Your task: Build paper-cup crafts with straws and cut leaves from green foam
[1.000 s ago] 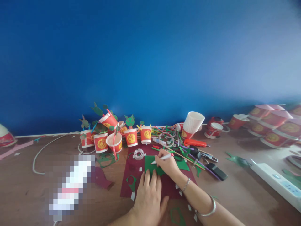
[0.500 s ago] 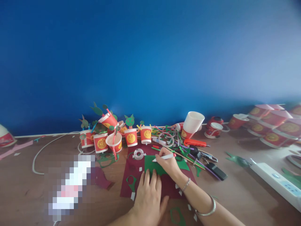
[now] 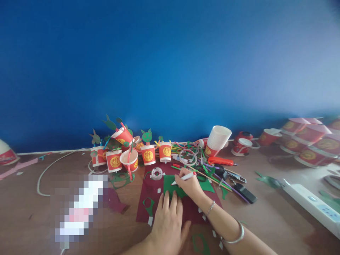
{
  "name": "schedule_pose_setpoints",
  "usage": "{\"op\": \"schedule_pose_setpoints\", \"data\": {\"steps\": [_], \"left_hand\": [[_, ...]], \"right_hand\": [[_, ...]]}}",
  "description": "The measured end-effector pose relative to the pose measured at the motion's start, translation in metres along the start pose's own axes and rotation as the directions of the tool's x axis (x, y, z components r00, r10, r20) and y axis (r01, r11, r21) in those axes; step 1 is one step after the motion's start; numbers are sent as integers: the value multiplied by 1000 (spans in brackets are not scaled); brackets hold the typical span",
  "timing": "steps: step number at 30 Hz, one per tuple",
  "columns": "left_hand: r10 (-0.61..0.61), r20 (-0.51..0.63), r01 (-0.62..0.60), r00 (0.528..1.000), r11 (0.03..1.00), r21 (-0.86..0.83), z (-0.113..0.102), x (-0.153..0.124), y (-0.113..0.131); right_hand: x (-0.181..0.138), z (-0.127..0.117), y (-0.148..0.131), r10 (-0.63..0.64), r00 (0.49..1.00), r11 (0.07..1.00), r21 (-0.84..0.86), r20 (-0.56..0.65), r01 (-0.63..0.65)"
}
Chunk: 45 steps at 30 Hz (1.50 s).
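Note:
My right hand (image 3: 189, 185) grips a white pen (image 3: 183, 177), its tip resting on a green paper sheet (image 3: 170, 185). That green sheet lies on a dark red sheet (image 3: 148, 193) on the wooden table. My left hand (image 3: 168, 221) lies flat with fingers together, pressing the near edge of the green sheet. A roll of clear tape (image 3: 156, 173) sits on the red sheet just beyond the pen tip. Small white paper scraps are scattered around both sheets.
Red paper cups with green paper leaves (image 3: 124, 150) stand behind the sheets. A stack of white cups (image 3: 217, 140), coloured straws (image 3: 191, 156), an orange knife (image 3: 221, 161), scissors and more red cups (image 3: 308, 141) lie to the right. A white power strip (image 3: 310, 205) is at right, a white cable (image 3: 50, 166) at left.
The pen tip shifted slightly over the green sheet. My left hand has stayed in place.

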State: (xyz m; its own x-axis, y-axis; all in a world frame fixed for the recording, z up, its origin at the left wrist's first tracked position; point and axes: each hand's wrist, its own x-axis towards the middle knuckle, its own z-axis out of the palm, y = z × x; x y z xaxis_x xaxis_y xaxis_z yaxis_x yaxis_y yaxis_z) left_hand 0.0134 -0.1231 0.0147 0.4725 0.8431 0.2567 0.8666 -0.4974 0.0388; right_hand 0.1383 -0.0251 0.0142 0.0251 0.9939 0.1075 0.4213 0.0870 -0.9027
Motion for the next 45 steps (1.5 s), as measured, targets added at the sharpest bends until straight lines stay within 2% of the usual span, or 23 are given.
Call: {"op": "schedule_pose_setpoints", "data": {"steps": [16, 22, 33, 36, 45], "left_hand": [[0, -13, 0, 1000, 1000, 9, 1, 0, 0], [3, -27, -3, 1000, 1000, 4, 2, -1, 0], [0, -28, 0, 1000, 1000, 12, 2, 0, 0], [-4, -33, 5, 999, 1000, 6, 4, -1, 0], [-8, -9, 8, 1000, 1000, -2, 2, 0, 1]], "right_hand": [[2, 0, 1, 1, 997, 999, -46, -71, -5], [2, 0, 2, -5, 999, 999, -44, -53, 2], [1, -1, 1, -12, 996, 999, 41, -84, 15], [0, -2, 1, -24, 997, 997, 73, -72, 29], [0, 0, 2, -5, 1000, 999, 33, 20, 5]]}}
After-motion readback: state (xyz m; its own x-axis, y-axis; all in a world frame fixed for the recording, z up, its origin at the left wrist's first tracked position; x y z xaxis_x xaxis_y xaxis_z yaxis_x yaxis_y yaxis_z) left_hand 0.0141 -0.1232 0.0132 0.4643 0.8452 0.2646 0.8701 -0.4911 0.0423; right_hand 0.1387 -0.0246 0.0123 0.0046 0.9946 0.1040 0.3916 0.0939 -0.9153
